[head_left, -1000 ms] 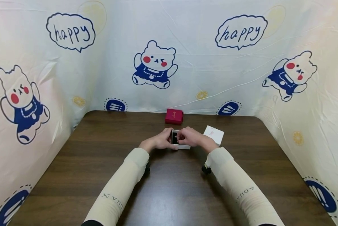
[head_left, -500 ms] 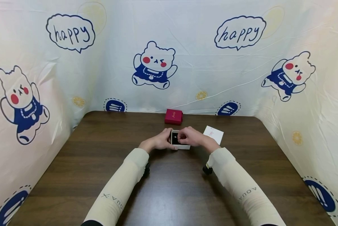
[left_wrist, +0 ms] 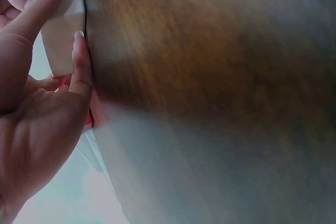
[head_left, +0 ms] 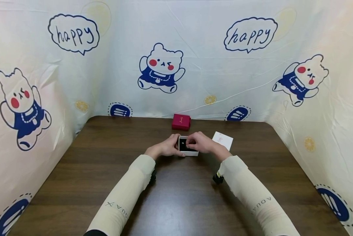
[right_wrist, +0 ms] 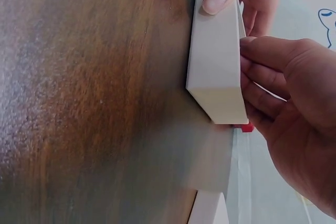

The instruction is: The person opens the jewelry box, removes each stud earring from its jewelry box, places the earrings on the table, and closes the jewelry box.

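A small white box (head_left: pixel 189 153) sits uncovered on the table, with a black insert (head_left: pixel 181 147) inside and a tiny shiny star-shaped piece (head_left: pixel 183 143) on it. My left hand (head_left: pixel 168 146) grips the box at its left end, thumb along the front wall. In the left wrist view the thumb lies on the white box side (left_wrist: pixel 58 45), other fingers beside its end. My right hand (head_left: pixel 201 143) reaches over the right half, thumb and index finger bent down at the insert. From the right wrist its fingertips disappear behind the box wall (right_wrist: pixel 215 51); I cannot tell whether they pinch anything.
A white lid (head_left: pixel 222 140) with faint lettering lies right of the box, partly behind my right wrist. Behind the box stands a dark red box (head_left: pixel 181 122) with gold script, near the table's back edge. A printed curtain (head_left: pixel 200 72) surrounds the brown table (head_left: pixel 176 196).
My right hand has shifted very slightly right over the insert, leaving the star-shaped piece more exposed. My left hand and the box stay where they were.
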Motion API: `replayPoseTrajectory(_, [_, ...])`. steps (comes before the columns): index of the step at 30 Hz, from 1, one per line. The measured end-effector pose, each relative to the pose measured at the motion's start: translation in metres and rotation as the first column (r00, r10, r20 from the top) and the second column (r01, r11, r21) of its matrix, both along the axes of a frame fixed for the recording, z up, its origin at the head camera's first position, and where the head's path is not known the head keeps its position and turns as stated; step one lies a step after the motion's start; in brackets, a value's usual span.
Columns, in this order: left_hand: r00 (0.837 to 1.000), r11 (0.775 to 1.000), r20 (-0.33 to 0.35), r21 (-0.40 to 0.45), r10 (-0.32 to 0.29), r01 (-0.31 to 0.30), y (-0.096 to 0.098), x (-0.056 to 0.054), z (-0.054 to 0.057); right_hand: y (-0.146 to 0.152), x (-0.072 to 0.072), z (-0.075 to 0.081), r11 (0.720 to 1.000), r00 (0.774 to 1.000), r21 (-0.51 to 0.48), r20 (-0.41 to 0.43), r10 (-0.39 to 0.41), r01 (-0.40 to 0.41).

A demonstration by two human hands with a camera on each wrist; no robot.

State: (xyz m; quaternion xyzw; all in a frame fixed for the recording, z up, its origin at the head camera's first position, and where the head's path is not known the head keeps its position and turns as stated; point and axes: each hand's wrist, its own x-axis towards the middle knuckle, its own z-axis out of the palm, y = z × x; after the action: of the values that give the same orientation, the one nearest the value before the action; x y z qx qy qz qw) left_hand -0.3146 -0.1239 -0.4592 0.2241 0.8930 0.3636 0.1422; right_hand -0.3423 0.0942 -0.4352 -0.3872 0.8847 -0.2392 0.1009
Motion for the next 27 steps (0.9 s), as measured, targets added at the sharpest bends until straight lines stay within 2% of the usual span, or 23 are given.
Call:
replayPoseTrajectory(10, [1.0, 1.0, 0.003, 0.002, 0.007, -0.007, 0.0, -0.001, -0.002, 0.005, 0.005, 0.006, 0.999, 1.0, -0.042, 0.019, -0.009, 0.01])
replayPoseTrajectory(27, [1.0, 1.0, 0.01, 0.011, 0.012, -0.012, 0.001, 0.001, -0.001, 0.012, 0.011, 0.006, 0.997, 1.0, -0.072, 0.025, -0.017, 0.018])
